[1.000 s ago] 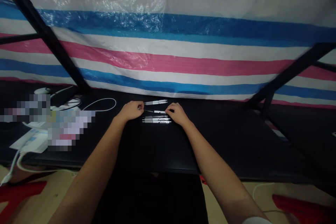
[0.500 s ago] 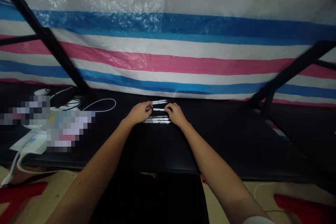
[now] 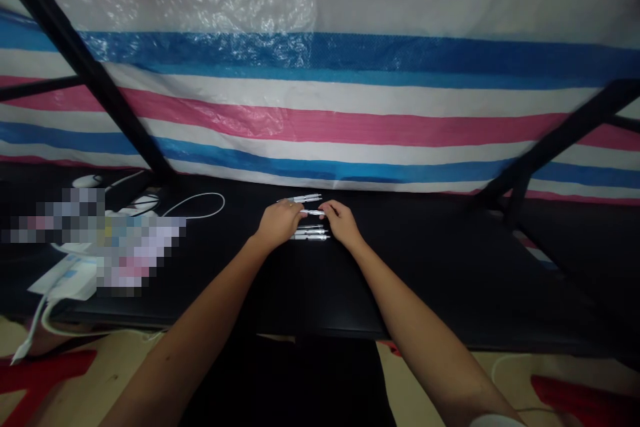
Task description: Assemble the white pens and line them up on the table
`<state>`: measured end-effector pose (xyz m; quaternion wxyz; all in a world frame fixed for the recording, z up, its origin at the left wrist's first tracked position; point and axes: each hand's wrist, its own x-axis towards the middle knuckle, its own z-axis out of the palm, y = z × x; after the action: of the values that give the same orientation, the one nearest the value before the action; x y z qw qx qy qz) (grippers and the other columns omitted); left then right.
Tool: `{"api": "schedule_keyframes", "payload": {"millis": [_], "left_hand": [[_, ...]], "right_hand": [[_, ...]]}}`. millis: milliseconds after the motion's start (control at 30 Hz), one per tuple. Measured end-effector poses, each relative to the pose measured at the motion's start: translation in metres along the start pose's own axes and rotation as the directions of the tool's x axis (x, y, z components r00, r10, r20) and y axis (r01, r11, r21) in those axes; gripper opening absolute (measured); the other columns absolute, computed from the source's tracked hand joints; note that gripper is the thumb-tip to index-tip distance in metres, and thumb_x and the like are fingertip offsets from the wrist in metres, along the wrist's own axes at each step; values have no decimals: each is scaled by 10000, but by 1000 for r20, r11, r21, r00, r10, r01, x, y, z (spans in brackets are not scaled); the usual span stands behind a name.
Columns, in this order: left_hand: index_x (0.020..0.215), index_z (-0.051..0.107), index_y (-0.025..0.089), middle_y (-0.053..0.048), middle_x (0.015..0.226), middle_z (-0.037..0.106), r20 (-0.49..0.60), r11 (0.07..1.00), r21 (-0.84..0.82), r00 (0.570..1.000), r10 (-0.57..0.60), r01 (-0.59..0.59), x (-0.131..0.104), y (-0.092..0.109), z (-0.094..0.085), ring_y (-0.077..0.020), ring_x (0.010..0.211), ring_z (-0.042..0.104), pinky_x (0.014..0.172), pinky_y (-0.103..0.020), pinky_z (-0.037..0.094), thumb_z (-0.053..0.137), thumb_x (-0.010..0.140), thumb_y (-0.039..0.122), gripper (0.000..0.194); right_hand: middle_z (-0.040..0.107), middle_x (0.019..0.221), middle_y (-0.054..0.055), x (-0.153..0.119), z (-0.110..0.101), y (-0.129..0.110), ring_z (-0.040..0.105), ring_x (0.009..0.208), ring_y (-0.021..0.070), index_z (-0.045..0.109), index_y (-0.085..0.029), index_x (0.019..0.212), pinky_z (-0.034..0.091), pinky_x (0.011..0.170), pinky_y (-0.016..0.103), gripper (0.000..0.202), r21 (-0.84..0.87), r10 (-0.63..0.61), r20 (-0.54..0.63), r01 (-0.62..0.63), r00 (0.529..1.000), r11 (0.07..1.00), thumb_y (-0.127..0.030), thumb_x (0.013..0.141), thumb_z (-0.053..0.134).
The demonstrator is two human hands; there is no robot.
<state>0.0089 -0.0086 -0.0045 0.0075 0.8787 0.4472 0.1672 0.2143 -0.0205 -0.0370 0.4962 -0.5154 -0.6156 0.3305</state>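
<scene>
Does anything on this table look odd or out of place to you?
One thing, perhaps: on the person's left, a white cable hangs over the front edge of the black table, its plug dangling, which looks untidy compared with the pens laid side by side. I see no spill or obvious damage.

pen (image 3: 313,213) between left hand (image 3: 281,221) and right hand (image 3: 342,221), pens (image 3: 310,237) on table (image 3: 440,273) before and behind, cable (image 3: 220,196) at left

- The table (image 3: 450,267) was plain black.
- Behind the table, the sheet (image 3: 330,80) wore pink, white and blue stripes.
- On the table, the pens (image 3: 310,232) looked mostly white.
</scene>
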Motion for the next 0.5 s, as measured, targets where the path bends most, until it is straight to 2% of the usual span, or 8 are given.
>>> {"api": "schedule_keyframes", "payload": {"millis": [100,167,267,333,433,500], "left_hand": [[1018,669,179,-107,1023,725,-24,999,32,1000,-14,15,-1,1,0,-254,1014,628,831,-346,454,349,1053,363,370],[1094,643,184,-97,1016,725,-45,999,34,999,-28,30,-2,1,-1,-249,1004,634,806,-335,451,395,1043,392,328],[1171,602,200,-85,999,724,-61,999,43,998,-7,10,-2,2,-3,-244,986,634,779,-326,441,458,1022,418,301],[1115,614,201,-84,968,721,-73,998,67,997,3,2,-1,1,-3,-246,977,626,773,-328,431,425,1036,394,282],[1002,634,188,-95,939,717,-106,995,85,993,-45,54,0,0,-2,-252,960,620,765,-336,420,340,1058,358,344],[1012,635,183,-102,929,713,-120,993,68,989,-90,98,0,0,-2,-252,932,624,745,-334,418,345,1055,387,357]], "right_hand": [[678,763,14,-1,2,-1,608,731,182,680,-202,952,456,728,306,237,63,-18,17,17,1000,998,-405,879,583],[657,738,5,-1,3,-1,589,697,174,679,-203,938,444,700,301,232,61,-27,27,25,999,998,-408,859,606],[591,632,-4,0,3,-1,533,608,160,662,-197,795,406,636,296,285,15,27,19,-27,999,1000,-447,887,560],[572,603,0,0,3,0,513,583,157,645,-196,741,389,614,299,351,9,58,13,-59,998,998,-490,899,538],[597,647,-7,2,5,2,558,630,168,667,-199,916,414,651,301,303,97,24,15,-25,1000,995,-489,851,606],[609,674,-17,3,5,4,580,661,172,650,-206,1014,429,679,302,317,141,-16,24,13,1000,990,-457,820,648]]}}
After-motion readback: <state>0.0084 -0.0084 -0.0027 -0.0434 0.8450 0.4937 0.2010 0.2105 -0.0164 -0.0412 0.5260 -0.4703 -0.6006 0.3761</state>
